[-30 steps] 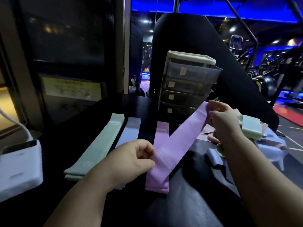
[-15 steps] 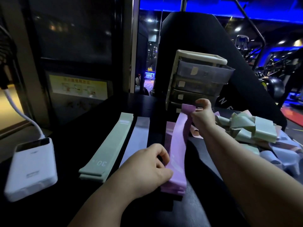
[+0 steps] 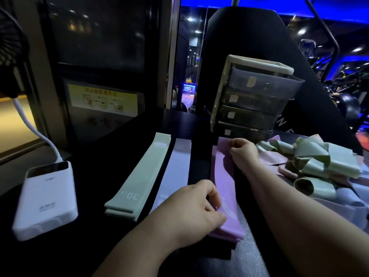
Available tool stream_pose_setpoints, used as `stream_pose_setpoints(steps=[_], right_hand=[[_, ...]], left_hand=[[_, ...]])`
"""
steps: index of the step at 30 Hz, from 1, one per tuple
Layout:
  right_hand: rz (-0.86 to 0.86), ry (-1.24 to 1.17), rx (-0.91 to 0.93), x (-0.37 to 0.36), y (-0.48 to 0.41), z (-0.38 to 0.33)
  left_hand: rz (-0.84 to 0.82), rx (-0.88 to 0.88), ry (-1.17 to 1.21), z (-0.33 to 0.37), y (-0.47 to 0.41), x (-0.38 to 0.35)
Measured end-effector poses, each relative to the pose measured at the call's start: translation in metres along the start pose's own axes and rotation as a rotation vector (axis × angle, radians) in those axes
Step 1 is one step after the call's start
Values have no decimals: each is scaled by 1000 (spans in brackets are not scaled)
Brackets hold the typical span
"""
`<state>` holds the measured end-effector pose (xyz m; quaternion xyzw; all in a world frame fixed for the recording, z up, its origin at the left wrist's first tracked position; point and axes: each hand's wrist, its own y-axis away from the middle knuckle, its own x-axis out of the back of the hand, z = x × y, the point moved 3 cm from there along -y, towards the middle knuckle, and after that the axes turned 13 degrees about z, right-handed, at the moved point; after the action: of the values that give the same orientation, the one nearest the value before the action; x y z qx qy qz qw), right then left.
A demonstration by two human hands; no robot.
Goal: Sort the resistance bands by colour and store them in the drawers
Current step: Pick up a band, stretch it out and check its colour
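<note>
The left hand is pinching the near end of the purple band, fingers curled over its edge, while the right hand is gripping the far end between thumb and fingers. Holding both ends is pulling the band taut and straight, so it is lying flat along the purple stack underneath. In this dim light I cannot tell how many bands that stack is holding. The colours are lining up in parallel rows on the black table: the green stack on the left, the pale grey band beside it, then a dark gap, then the purple. That spacing is keeping each colour apart, ready for lifting as a set. The drawer unit is standing just behind the far end of the purple row, leaving the right hand little room there. To the right, the unsorted heap of green, pink and pale bands is crowding the right forearm, loops curling and tangling together. Well off to the left, the white power bank and its cable are sitting apart from the rows.
</note>
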<state>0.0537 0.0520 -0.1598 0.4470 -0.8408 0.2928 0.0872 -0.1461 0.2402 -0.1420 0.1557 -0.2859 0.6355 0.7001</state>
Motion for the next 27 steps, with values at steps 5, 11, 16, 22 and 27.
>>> stream_pose_setpoints(steps=[5,11,16,22,27], right_hand=[[-30,78,55,-4,0,2],[-55,173,82,-10,-1,8],[-55,212,123,-10,-1,8],[-69,306,220,-12,2,6],[-78,352,258,-15,4,4]], left_hand=[[17,5,-60,-2,-1,-4],[28,-22,-183,-3,0,-8],[45,-46,-224,-2,1,-7],[99,-108,-323,6,6,-8],[129,-114,-340,6,8,-9]])
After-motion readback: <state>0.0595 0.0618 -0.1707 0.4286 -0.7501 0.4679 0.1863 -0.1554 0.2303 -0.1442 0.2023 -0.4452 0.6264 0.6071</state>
